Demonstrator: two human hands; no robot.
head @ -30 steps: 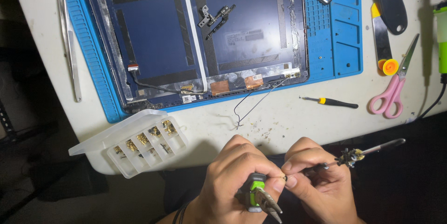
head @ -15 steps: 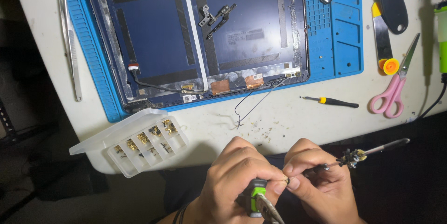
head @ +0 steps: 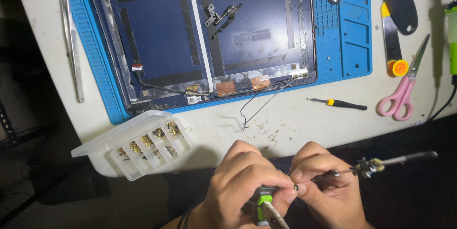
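My left hand (head: pixel 245 181) is closed around small pliers with green-and-grey handles (head: pixel 263 205), just below the table's near edge. My right hand (head: pixel 323 186) pinches a thin metal rod (head: pixel 400 158) that carries a small brass-coloured fitting (head: pixel 369 166) and points right. The pliers' tip meets the rod's near end between my fingertips, where a tiny dark part sits. Both hands touch each other. On the table lies a dark blue laptop lid shell (head: pixel 204 34) on a blue work mat (head: pixel 354 29), with loose hinges (head: pixel 221 16) on it.
A clear plastic box of small brass parts (head: pixel 147 143) stands open at the near left edge. Tweezers (head: pixel 74 43) lie far left. A small black-and-yellow screwdriver (head: pixel 340 104), pink scissors (head: pixel 404 91), an orange-tipped pry tool (head: pixel 392 38) and a loose black wire (head: pixel 259 107) lie right and centre.
The pliers have shifted slightly lower in my left hand and the rod has tipped up a little. Both hands stay in the same place.
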